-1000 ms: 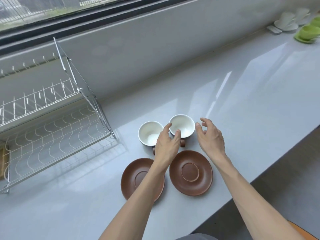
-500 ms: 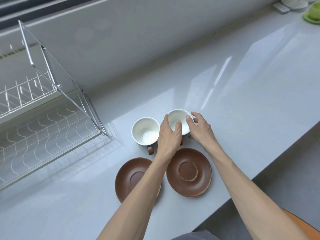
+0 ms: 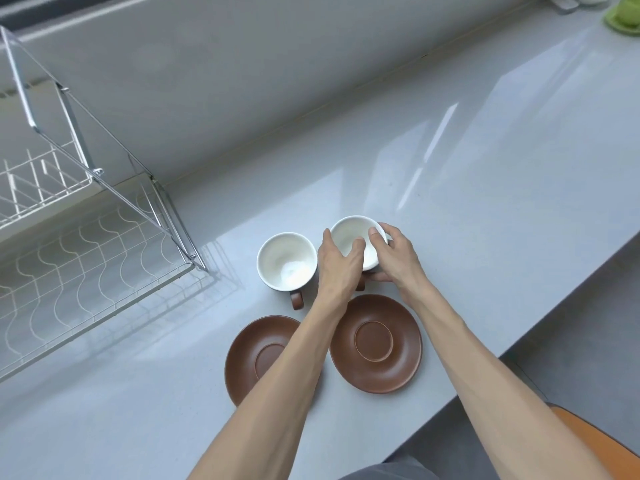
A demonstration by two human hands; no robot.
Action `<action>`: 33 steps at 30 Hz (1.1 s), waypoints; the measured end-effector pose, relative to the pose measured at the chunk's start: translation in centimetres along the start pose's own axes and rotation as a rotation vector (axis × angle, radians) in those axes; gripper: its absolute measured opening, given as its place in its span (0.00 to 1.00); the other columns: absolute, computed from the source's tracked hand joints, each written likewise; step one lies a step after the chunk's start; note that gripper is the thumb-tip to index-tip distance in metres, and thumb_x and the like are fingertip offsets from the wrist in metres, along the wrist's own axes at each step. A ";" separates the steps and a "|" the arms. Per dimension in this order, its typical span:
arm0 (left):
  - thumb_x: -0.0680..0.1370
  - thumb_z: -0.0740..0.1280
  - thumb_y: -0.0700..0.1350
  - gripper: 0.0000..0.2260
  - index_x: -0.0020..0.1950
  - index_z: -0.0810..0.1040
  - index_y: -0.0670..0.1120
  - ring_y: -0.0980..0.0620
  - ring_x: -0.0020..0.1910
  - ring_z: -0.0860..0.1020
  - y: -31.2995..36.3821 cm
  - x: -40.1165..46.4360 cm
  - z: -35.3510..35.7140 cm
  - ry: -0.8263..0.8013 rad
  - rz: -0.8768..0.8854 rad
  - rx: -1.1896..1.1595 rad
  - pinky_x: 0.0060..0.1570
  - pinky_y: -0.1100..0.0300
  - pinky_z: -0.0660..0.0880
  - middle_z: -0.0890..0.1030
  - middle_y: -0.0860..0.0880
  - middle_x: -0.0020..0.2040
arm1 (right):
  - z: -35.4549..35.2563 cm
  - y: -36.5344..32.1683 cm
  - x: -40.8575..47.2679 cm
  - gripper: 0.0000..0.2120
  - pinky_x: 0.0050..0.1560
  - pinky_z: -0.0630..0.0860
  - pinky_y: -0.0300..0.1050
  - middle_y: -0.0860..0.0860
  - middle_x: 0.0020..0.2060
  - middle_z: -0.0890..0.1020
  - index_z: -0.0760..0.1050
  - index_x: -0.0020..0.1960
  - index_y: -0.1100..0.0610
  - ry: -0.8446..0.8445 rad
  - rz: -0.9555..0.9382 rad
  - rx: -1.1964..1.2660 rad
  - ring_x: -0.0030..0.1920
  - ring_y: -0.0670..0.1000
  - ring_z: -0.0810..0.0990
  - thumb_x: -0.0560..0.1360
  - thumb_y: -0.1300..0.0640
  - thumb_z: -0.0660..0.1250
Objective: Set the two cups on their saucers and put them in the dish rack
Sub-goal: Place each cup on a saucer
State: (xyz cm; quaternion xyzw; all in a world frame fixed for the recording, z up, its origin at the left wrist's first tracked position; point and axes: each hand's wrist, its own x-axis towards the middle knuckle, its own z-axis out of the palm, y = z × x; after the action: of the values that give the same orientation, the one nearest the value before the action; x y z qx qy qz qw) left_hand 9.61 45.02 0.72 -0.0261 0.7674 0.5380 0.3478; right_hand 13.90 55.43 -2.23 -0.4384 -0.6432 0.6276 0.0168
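Observation:
Two cups, white inside and brown outside, stand side by side on the grey counter. The right cup (image 3: 349, 233) is gripped from both sides: my left hand (image 3: 337, 266) holds its left rim and my right hand (image 3: 391, 258) wraps its right side. The left cup (image 3: 285, 259) stands free, its brown handle pointing toward me. Two brown saucers lie in front of the cups: the right saucer (image 3: 375, 342) is fully visible, the left saucer (image 3: 258, 355) is partly covered by my left forearm. The wire dish rack (image 3: 86, 244) stands at the left.
The grey counter (image 3: 485, 202) runs along a light wall. A green cup and saucer (image 3: 623, 15) sit at the far right corner. The counter's front edge runs diagonally at the lower right, with an orange seat (image 3: 595, 441) below it.
My right hand has moved in from beside the right cup and closed on it. My left hand has stayed on the cup's left rim. The view has tilted down.

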 end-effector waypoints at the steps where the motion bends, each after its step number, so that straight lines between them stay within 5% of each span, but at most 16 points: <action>1: 0.81 0.62 0.52 0.34 0.83 0.49 0.49 0.48 0.78 0.62 0.0 -0.2 0.0 -0.007 0.004 -0.001 0.63 0.60 0.63 0.59 0.49 0.81 | -0.1 0.0 -0.1 0.20 0.47 0.84 0.58 0.50 0.58 0.80 0.71 0.66 0.43 0.008 0.001 0.001 0.56 0.54 0.82 0.76 0.41 0.63; 6: 0.78 0.63 0.51 0.35 0.82 0.52 0.50 0.48 0.73 0.68 -0.2 -1.5 -0.3 -0.052 0.039 -0.006 0.64 0.60 0.68 0.62 0.50 0.79 | -0.7 -0.1 -1.1 0.18 0.43 0.85 0.53 0.51 0.59 0.79 0.71 0.68 0.46 0.044 -0.023 0.041 0.55 0.53 0.82 0.79 0.45 0.62; 10: 0.70 0.62 0.54 0.36 0.79 0.60 0.54 0.47 0.71 0.71 -0.7 -2.2 -1.0 -0.044 0.068 -0.055 0.69 0.45 0.73 0.67 0.52 0.75 | -1.1 0.2 -2.5 0.20 0.38 0.84 0.50 0.52 0.60 0.77 0.70 0.69 0.47 0.082 -0.031 0.091 0.57 0.56 0.81 0.79 0.44 0.62; 17: 0.80 0.62 0.42 0.23 0.76 0.66 0.49 0.61 0.54 0.75 -1.1 -5.2 -2.0 -0.094 0.071 -0.146 0.62 0.46 0.79 0.71 0.51 0.66 | -1.6 1.6 -5.8 0.22 0.41 0.85 0.54 0.54 0.62 0.76 0.70 0.70 0.48 0.109 -0.043 0.163 0.58 0.56 0.80 0.78 0.43 0.62; 21: 0.81 0.62 0.41 0.20 0.74 0.68 0.50 0.58 0.54 0.77 -2.4 -7.2 -2.4 -0.117 0.045 -0.200 0.56 0.50 0.81 0.73 0.52 0.66 | -2.1 2.7 -8.1 0.22 0.38 0.84 0.51 0.54 0.62 0.75 0.69 0.71 0.50 0.105 -0.050 0.166 0.59 0.57 0.80 0.79 0.44 0.62; 26: 0.81 0.61 0.42 0.21 0.74 0.69 0.52 0.67 0.42 0.79 -4.7 -9.3 -2.7 -0.129 0.035 -0.196 0.61 0.42 0.79 0.74 0.52 0.67 | -2.2 4.9 -10.4 0.24 0.37 0.84 0.54 0.56 0.64 0.75 0.70 0.71 0.50 0.091 -0.033 0.192 0.61 0.59 0.78 0.78 0.43 0.64; 33: 0.80 0.62 0.40 0.20 0.71 0.70 0.52 0.61 0.52 0.79 -7.6 -10.9 -3.1 -0.142 -0.033 -0.226 0.56 0.50 0.82 0.76 0.54 0.62 | -2.2 7.5 -12.7 0.21 0.41 0.84 0.56 0.53 0.61 0.77 0.72 0.68 0.48 0.084 -0.014 0.156 0.61 0.56 0.77 0.78 0.42 0.63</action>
State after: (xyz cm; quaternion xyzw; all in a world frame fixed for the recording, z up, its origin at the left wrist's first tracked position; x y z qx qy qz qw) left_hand 19.46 35.60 1.31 -0.0397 0.6747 0.6158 0.4050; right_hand 27.04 48.49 -1.17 -0.4574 -0.5941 0.6566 0.0822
